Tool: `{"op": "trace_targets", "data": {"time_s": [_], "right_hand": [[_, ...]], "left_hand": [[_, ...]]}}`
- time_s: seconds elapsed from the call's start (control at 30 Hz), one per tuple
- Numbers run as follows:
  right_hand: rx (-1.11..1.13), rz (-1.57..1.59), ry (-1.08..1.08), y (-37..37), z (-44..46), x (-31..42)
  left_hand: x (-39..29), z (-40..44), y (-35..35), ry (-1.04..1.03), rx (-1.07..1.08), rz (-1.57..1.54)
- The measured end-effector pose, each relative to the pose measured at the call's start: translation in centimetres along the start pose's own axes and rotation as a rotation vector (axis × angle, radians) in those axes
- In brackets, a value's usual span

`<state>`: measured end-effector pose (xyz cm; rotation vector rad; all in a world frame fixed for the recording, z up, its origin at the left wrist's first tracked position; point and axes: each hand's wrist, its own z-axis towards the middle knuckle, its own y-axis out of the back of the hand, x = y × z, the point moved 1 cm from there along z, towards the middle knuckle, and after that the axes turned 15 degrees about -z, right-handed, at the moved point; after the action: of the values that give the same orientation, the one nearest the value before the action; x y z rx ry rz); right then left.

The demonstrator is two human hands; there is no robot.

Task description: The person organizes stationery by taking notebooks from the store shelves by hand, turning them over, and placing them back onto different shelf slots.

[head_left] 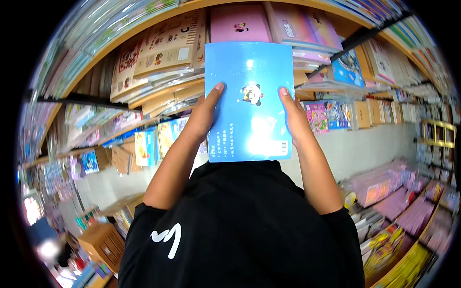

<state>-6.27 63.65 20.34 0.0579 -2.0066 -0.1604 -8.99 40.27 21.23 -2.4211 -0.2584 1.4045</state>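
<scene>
A glossy blue book (pixel 249 67), apparently in clear wrap, is held flat in front of my chest. It bears a small cartoon animal in the middle, lines of white text at lower left and a barcode at lower right. My left hand (pixel 206 113) grips its left edge, thumb on the cover and the other fingers mostly hidden beneath. On the opposite edge my right hand (pixel 294 115) holds it the same way. Just beyond the book's top edge, a pink book (pixel 240 24) lies on the shelf.
Stacks of beige illustrated books (pixel 163 53) fill the shelf to the left, and purple-pink ones (pixel 307 29) the right. Brightly coloured books (pixel 317 117) and cardboard boxes stand lower down. Behind on the right is a low display (pixel 398 206); a brown box (pixel 103 242) sits at lower left.
</scene>
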Motion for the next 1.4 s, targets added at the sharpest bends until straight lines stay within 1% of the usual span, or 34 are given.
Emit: {"op": "trace_targets", "data": {"time_s": [0.17,0.2,0.3,0.37,0.43,0.57,0.67,0.73,0.77,0.83,0.9,0.97,1.03,1.1,1.13,1.23,1.3,1.37,1.4], "right_hand": [[-0.164,0.086,-0.021,-2.1,-4.8,-2.5],[-0.182,0.154,-0.024,-2.7,-5.9,-3.1],[-0.280,0.264,-0.030,-3.7,-9.7,-4.7],[-0.360,0.312,-0.014,-3.9,-12.2,-5.8],[-0.486,0.315,-0.106,-3.9,-15.3,-7.2],[-0.691,0.362,-0.128,-3.3,-22.5,-9.6],[-0.842,0.449,-0.167,-2.9,-28.5,-11.8],[-0.946,0.490,-0.153,-2.7,-32.4,-15.2],[-1.001,0.498,-0.140,-2.6,-34.6,-16.7],[-1.140,0.503,-0.183,-2.9,-39.3,-18.9],[-1.272,0.513,-0.224,-3.3,-44.0,-20.5],[-1.353,0.562,-0.273,-4.4,-49.1,-21.4],[-1.454,0.585,-0.279,-5.3,-53.6,-23.0],[-1.521,0.693,-0.248,-6.6,-57.7,-24.1],[-1.561,0.720,-0.326,-7.4,-59.7,-23.5],[-1.694,0.787,-0.347,-9.5,-63.9,-25.8],[-1.755,0.854,-0.330,-11.0,-65.8,-26.8],[-1.843,0.963,-0.380,-12.4,-67.0,-28.7],[-1.881,0.988,-0.383,-13.5,-67.3,-30.9]], "left_hand": [[0.1,-0.6,1.8,0.022,0.184,0.098],[0.2,-1.0,2.1,0.024,0.216,0.150],[0.3,-2.6,1.2,0.120,0.279,0.157],[1.0,-3.4,0.2,0.193,0.403,0.176],[2.0,-4.8,-1.2,0.183,0.417,0.234],[5.0,-7.7,-4.7,0.266,0.554,0.379],[9.2,-9.6,-7.3,0.338,0.689,0.443],[12.1,-11.3,-9.3,0.367,0.810,0.501],[13.5,-12.5,-10.6,0.383,0.885,0.524],[16.1,-16.2,-13.1,0.445,0.999,0.554],[19.1,-19.7,-15.1,0.447,1.087,0.620],[22.4,-23.4,-16.5,0.478,1.172,0.655],[25.4,-27.6,-17.8,0.556,1.261,0.728],[27.6,-32.2,-19.1,0.593,1.337,0.781],[28.7,-34.6,-19.4,0.626,1.372,0.816],[32.1,-39.9,-20.0,0.669,1.533,0.864],[35.0,-42.1,-20.3,0.675,1.581,0.909],[36.9,-44.6,-20.5,0.760,1.703,0.856],[37.4,-45.6,-20.9,0.785,1.738,0.900]]}}
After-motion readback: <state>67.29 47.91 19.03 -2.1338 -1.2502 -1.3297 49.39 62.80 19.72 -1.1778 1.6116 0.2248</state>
